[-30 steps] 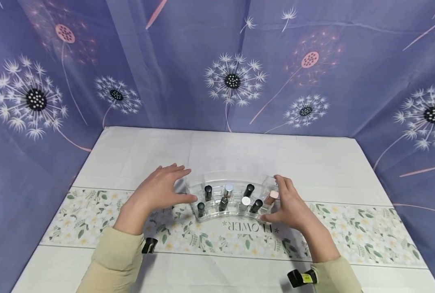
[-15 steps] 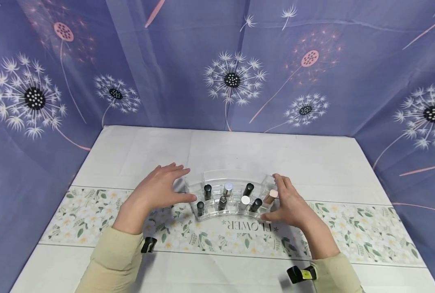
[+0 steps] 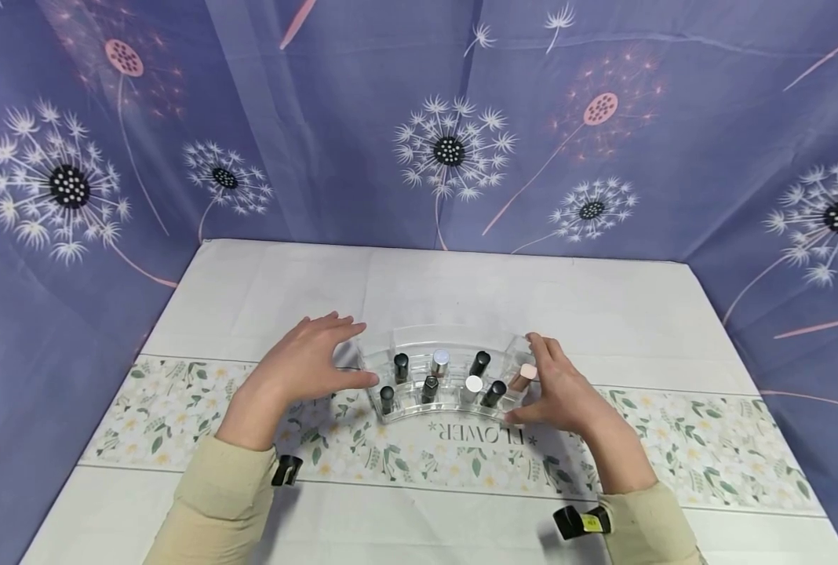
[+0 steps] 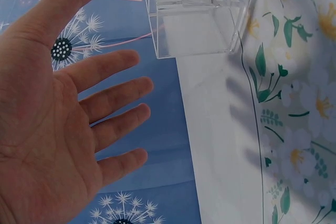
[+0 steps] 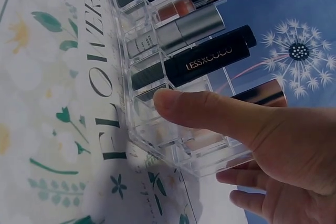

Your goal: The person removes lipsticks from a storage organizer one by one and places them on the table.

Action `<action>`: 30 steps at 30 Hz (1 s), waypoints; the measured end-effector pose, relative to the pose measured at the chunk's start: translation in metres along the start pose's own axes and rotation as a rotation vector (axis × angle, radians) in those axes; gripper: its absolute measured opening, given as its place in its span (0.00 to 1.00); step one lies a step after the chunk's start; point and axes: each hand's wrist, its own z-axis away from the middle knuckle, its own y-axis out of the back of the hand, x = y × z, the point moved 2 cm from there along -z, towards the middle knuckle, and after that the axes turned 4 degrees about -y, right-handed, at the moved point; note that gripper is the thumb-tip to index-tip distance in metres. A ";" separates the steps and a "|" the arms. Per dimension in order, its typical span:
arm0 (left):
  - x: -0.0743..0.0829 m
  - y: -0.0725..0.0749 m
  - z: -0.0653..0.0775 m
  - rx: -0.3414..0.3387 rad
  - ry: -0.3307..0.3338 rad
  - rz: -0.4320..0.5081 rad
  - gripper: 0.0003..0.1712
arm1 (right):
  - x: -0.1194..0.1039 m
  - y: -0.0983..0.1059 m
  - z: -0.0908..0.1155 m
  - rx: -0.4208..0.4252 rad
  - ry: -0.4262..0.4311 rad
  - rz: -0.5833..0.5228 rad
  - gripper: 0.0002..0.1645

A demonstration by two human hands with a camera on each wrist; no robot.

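Observation:
A curved clear acrylic lipstick organizer (image 3: pixel 419 411) stands on the table, holding several upright lipstick tubes in stepped rows. Most have black caps, such as the black lipstick (image 5: pixel 210 59) lettered in gold; others include a silver-capped tube (image 3: pixel 440 361), a white-topped tube (image 3: pixel 472 386) and a rose-gold one (image 3: pixel 524 376) at the right end. My left hand (image 3: pixel 306 369) is spread beside the organizer's left end, its fingers straight, its palm facing the clear end wall (image 4: pixel 197 30). Round the right end, my right hand (image 3: pixel 566 395) grips with the thumb in front and the fingers behind.
Under the organizer runs a floral runner (image 3: pixel 701 439) printed with FLOWER, across a white tablecloth (image 3: pixel 461 290). A purple dandelion curtain (image 3: pixel 362 118) walls the table at the back and both sides. Black wrist devices (image 3: pixel 580 522) sit at both sleeves.

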 end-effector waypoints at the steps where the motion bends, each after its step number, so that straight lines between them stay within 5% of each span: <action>1: 0.000 0.000 0.000 -0.001 0.001 0.001 0.51 | 0.000 0.000 0.000 -0.001 -0.001 -0.002 0.80; 30: 0.018 0.007 0.000 -0.042 -0.039 0.076 0.48 | 0.002 0.000 -0.001 -0.011 -0.022 -0.041 0.79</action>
